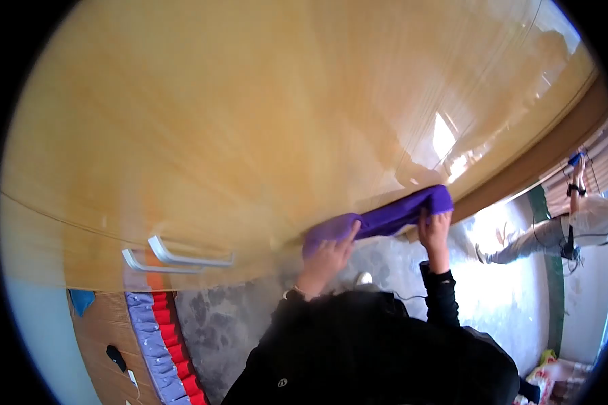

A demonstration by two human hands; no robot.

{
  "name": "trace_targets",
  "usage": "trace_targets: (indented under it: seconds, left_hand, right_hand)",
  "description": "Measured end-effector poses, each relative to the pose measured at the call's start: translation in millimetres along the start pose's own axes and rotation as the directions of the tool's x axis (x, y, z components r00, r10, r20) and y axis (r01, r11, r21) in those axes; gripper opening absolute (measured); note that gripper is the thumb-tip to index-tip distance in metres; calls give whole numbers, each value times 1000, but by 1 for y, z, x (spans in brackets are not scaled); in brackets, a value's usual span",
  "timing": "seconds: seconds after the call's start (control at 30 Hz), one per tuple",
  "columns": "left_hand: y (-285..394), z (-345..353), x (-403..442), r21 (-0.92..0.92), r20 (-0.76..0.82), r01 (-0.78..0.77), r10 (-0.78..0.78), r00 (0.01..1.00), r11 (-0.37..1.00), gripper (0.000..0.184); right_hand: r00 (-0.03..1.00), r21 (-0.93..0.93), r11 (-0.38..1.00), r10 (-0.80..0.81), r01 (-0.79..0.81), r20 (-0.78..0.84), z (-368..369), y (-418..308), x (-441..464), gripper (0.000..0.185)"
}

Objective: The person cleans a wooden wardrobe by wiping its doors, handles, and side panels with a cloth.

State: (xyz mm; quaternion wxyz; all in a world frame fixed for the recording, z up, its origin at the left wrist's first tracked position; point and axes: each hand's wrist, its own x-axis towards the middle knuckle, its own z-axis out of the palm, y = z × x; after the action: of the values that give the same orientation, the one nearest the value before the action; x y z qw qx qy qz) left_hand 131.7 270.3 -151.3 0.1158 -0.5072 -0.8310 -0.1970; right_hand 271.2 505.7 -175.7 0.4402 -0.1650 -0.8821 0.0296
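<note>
A purple cloth (393, 216) is stretched between my two hands, against the lower part of a glossy yellow-brown wooden cabinet front (250, 121). My left hand (327, 260) grips the cloth's left end, slightly blurred, with its fingers over the fabric. At the other end, my right hand (436, 233) holds the cloth from below, its fingers closed on the edge. The fabric folds upward near the right hand and hides part of the fingers. Two silver handles (189, 260) stick out from the cabinet, to the left of my left hand.
On the right, another person (561, 229) stands with a blue item (575, 159) in a raised hand. A bed with a woven mat (98, 331) and a purple and red ruffled edge (159, 337) lies at lower left. Grey concrete floor (230, 331) shows below.
</note>
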Motion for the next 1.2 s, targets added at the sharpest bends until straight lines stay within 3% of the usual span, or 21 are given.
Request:
trace_targets:
  seconds: [0.07,0.13,0.2,0.23,0.27,0.33,0.4,0.43,0.53,0.63,0.8,0.87,1.0,1.07,1.13,1.17,1.2]
  left_hand:
    - [18,-19,35,-14,-258,-244,232,938,970,44]
    - [31,-36,54,13,-199,-240,238,951,971,45]
    - [41,-62,76,483,-186,-313,445,876,818,44]
    - [41,-67,79,626,-174,-265,463,869,734,44]
    - [41,-68,81,623,-186,-259,462,867,738,44]
    - [38,-71,82,474,-400,-141,355,845,869,44]
    - [30,-79,77,517,-404,-94,340,849,851,44]
    - [24,-82,74,498,-407,-60,294,865,865,44]
    - [-3,-94,46,480,-411,21,204,888,877,54]
    - [-41,-99,17,348,-580,172,67,812,922,73]
    - [-80,-94,-36,304,-606,226,5,795,925,62]
    - [-91,-89,-62,319,-436,295,-137,890,901,54]
    - [-96,-81,-84,140,-375,259,-191,907,956,36]
    - [-100,-72,-97,67,-320,218,-186,929,974,39]
    - [-107,-54,-104,-205,-468,101,-188,863,974,42]
    - [-114,-53,-104,-214,-565,51,-167,808,975,54]
    - [-116,-52,-114,-231,-562,61,-185,806,971,54]
  right_hand:
    - [994,19,997,78,-76,-82,-13,24,32,44]
    - [985,17,993,114,-113,-131,-28,33,65,43]
    - [967,136,980,172,-148,-190,-41,30,94,43]
    - [968,130,982,160,-136,-195,-48,23,107,43]
    - [963,185,974,171,-132,-210,-55,15,119,46]
    - [959,231,966,167,-114,-228,-67,-11,142,49]
    - [945,371,927,171,-58,-279,-74,-42,165,56]
    - [960,443,893,186,-76,-211,-74,-52,171,62]
    - [967,180,981,-18,66,-255,-73,-102,195,70]
    - [960,56,987,-132,151,-248,-72,-150,206,71]
    - [948,-64,968,-252,244,-195,-61,-236,201,64]
    - [934,-39,955,-295,293,-202,-51,-279,200,58]
    - [927,7,947,-312,320,-209,-32,-339,188,48]
    - [929,60,935,-337,349,-155,-22,-367,177,40]
    - [873,41,875,-484,482,52,-10,-386,160,55]
    - [868,11,870,-493,494,52,-7,-399,158,44]
    - [863,12,865,-501,501,70,-5,-404,155,44]
